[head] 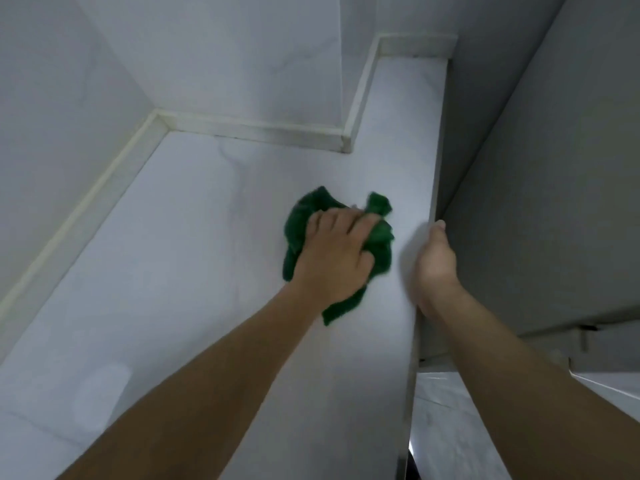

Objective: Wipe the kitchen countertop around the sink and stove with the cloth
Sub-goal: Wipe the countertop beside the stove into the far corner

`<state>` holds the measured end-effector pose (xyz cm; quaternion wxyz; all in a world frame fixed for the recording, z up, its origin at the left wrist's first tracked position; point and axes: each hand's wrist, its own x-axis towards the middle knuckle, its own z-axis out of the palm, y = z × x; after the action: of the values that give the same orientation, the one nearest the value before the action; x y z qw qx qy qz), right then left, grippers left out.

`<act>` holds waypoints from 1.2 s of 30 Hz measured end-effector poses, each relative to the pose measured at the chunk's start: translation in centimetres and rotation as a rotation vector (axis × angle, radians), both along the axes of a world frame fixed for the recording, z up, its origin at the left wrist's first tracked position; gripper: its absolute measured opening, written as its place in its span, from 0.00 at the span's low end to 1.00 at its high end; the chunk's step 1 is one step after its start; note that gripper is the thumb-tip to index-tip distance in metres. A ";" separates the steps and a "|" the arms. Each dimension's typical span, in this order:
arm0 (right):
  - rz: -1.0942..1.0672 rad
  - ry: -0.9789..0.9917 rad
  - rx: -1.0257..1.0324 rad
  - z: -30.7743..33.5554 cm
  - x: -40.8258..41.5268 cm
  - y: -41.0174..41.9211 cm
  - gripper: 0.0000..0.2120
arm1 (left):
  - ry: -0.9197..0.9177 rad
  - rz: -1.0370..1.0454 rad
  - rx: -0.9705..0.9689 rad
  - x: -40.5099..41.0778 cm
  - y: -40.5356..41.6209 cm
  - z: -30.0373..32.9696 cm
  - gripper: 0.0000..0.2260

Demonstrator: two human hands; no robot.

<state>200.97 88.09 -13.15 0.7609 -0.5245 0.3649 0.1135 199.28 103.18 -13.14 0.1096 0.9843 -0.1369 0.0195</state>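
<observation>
Lying bunched at frame centre on the white countertop, the green cloth runs lengthwise from upper right to lower left. Left hand covers it, fingers curled, gripping. Right hand, just right of the cloth, grips the countertop edge.

Green cloth; white faintly veined countertop; grey cabinet.
</observation>
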 end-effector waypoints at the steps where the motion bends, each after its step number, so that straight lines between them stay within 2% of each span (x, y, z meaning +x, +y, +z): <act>1: 0.034 0.023 0.033 -0.1 -0.7 -0.1 0.31 | 0.017 -0.191 -0.036 -2.9 -0.9 0.0 0.27; 2: 0.057 0.044 0.031 -0.2 -1.3 -0.1 0.33 | 0.041 -0.301 -0.074 -4.9 -0.5 0.3 0.28; 3: 0.061 0.065 0.006 -0.4 -1.7 -0.2 0.35 | 0.054 -0.324 -0.101 -5.4 1.1 0.4 0.28; 4: 0.042 0.081 -0.036 -0.4 -2.5 -0.1 0.35 | 0.051 -0.234 -0.102 -5.1 3.0 0.3 0.29; 8: 0.080 0.084 -0.134 -1.2 -4.7 0.0 0.35 | 0.056 0.570 0.013 -2.3 9.7 0.0 0.26; 9: 0.112 0.054 -0.181 -1.1 -5.1 -0.1 0.34 | 0.052 0.662 0.039 -2.6 8.5 0.4 0.25; 10: 0.144 0.041 -0.195 -1.1 -5.8 0.0 0.34 | 0.047 0.660 0.067 -4.0 6.3 0.5 0.25; 11: 0.153 0.065 -0.140 -1.0 -6.3 -0.1 0.35 | 0.041 0.554 0.057 -6.0 3.6 0.3 0.25; 13: 0.162 0.086 -0.048 -0.9 -7.2 -0.5 0.33 | 0.041 0.119 -0.024 -11.3 -1.2 0.0 0.24; 14: 0.194 0.074 -0.030 -0.2 -7.9 -0.3 0.30 | 0.070 -0.086 -0.044 -13.9 -1.9 0.3 0.24; 15: 0.209 0.074 -0.007 0.6 -8.6 -0.3 0.31 | 0.095 -0.229 -0.025 -15.2 -1.0 0.7 0.25; 16: 0.217 0.109 -0.017 0.9 -8.9 -0.3 0.36 | 0.098 -0.279 0.008 -14.9 1.1 0.8 0.25; 17: 0.227 0.151 -0.055 0.9 -9.6 -0.2 0.42 | 0.098 -0.209 0.068 -14.5 3.6 0.7 0.26; 18: 0.249 0.157 -0.125 0.8 -9.8 -0.1 0.43 | 0.146 -0.040 0.111 -13.8 6.1 0.6 0.26; 20: 0.353 0.070 -0.304 1.4 -10.9 0.5 0.34 | 0.221 0.473 0.071 -12.8 10.0 0.9 0.26; 21: 0.447 0.028 -0.399 2.2 -11.9 0.9 0.31 | 0.236 0.665 0.016 -13.0 10.3 1.2 0.27; 22: 0.537 -0.012 -0.484 2.4 -12.6 1.0 0.29 | 0.222 0.743 0.000 -13.6 9.0 1.5 0.27; 23: 0.621 -0.058 -0.571 2.6 -13.2 0.7 0.29 | 0.199 0.716 0.000 -14.7 6.7 1.5 0.28; 24: 0.676 -0.106 -0.621 2.7 -13.8 0.5 0.29 | 0.189 0.593 -0.007 -16.1 3.9 1.3 0.28; 26: 0.753 -0.142 -0.690 2.7 -14.7 0.0 0.29 | 0.184 0.177 -0.032 -20.8 -1.0 1.0 0.28; 28: 0.839 -0.133 -0.738 3.2 -15.4 -0.2 0.30 | 0.197 -0.150 0.033 -24.7 -1.4 1.6 0.27; 29: 0.887 -0.141 -0.781 3.5 -15.7 -0.3 0.30 | 0.208 -0.182 0.058 -24.8 0.4 1.7 0.27; 31: 1.032 -0.174 -0.895 4.1 -17.0 0.2 0.29 | 0.298 0.071 0.112 -24.6 5.4 1.8 0.28; 34: 1.240 -0.220 -0.996 5.1 -18.8 0.7 0.30 | 0.397 0.737 0.011 -24.4 11.3 2.8 0.30; 35: 1.315 -0.244 -1.034 5.6 -19.4 0.7 0.31 | 0.390 0.868 -0.022 -24.6 11.2 2.9 0.31; 36: 1.408 -0.243 -1.081 6.0 -19.9 0.7 0.34 | 0.389 0.914 -0.020 -25.2 9.8 3.0 0.32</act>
<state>181.04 88.76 -7.14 0.1977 -0.9220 -0.1208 0.3104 174.10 113.00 -10.10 0.1226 0.9280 0.3317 -0.1175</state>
